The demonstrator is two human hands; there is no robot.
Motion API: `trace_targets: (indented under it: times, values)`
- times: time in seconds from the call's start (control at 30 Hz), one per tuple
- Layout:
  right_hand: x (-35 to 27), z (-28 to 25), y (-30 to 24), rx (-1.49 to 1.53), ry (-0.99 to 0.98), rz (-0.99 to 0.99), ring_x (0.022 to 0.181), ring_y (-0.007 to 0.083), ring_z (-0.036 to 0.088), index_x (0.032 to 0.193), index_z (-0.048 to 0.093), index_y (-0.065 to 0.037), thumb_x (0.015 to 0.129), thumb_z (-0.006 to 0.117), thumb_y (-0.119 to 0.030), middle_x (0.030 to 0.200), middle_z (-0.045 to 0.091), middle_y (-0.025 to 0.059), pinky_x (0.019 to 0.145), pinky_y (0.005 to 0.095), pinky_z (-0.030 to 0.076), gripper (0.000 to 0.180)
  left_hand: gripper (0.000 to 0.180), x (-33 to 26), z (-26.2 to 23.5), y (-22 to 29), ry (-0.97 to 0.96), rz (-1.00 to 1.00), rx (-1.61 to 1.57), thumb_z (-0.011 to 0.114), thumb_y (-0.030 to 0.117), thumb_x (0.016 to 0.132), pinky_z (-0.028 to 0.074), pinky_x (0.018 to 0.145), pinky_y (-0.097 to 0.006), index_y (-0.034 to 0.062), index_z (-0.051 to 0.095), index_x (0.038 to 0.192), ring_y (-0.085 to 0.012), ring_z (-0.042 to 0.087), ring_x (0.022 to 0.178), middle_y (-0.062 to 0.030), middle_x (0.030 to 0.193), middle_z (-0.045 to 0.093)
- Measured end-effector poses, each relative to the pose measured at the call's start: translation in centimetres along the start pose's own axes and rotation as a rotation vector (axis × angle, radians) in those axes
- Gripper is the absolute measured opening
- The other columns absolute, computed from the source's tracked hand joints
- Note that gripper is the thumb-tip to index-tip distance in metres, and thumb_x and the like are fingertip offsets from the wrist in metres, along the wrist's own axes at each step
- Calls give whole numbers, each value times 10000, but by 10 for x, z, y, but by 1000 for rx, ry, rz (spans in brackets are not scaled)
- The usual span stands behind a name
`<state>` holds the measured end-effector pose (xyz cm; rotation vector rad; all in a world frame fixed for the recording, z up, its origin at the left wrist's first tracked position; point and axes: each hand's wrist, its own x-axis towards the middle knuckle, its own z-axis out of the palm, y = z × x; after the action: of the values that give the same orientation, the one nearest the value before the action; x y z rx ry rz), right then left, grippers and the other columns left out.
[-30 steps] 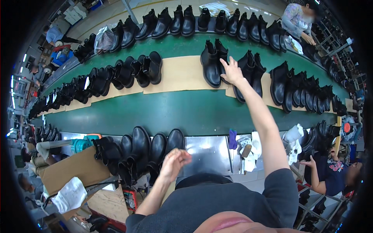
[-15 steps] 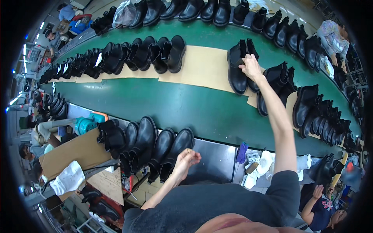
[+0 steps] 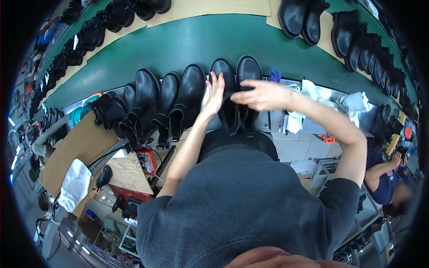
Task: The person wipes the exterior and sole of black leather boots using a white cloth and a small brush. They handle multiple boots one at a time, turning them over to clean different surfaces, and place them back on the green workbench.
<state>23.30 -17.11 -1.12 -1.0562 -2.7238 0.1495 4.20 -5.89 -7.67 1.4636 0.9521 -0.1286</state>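
A pair of black ankle boots (image 3: 237, 73) stands at the near edge of the green conveyor belt (image 3: 178, 44), right in front of me. My left hand (image 3: 215, 91) lies flat against the left boot's side with its fingers stretched out. My right hand (image 3: 263, 94) is curled over the tops of the boot shafts and grips them. To the left, more black boots (image 3: 178, 96) stand in a tight row, touching the pair.
Further black boots (image 3: 353, 38) rest on tan card sheets (image 3: 214, 6) on the belt. White cloths (image 3: 313, 94) lie on the metal bench (image 3: 277, 123). A brown cardboard sheet (image 3: 76, 147) and a red tool (image 3: 145, 158) are lower left. Another person (image 3: 384, 174) works at right.
My right hand has drawn back from the far boots on the belt and now holds a pair close in front of me. My left hand has risen to it. The view tilted down.
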Motion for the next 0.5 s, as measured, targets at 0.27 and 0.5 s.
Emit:
trace_targets:
  times: [0.27, 0.5]
  values:
    - [-47, 70, -96, 803, 435, 1645, 936, 435, 642, 1169, 574, -25, 963, 504, -356, 1266, 559, 225, 870, 436, 494, 396, 988, -29, -9, -55, 101, -220, -577, 231, 746, 892, 142, 1147, -457, -52, 178, 1472, -333, 195, 1426, -243, 1528, 204]
    - [-15, 117, -98, 1616, 1012, 1819, 1163, 242, 556, 1285, 534, -42, 910, 422, -657, 1157, 634, 129, 957, 389, 429, 729, 1006, -36, -25, -25, 22, -119, -601, 165, 782, 873, 394, 873, -331, -71, 472, 1310, -169, 534, 884, -74, 991, 572]
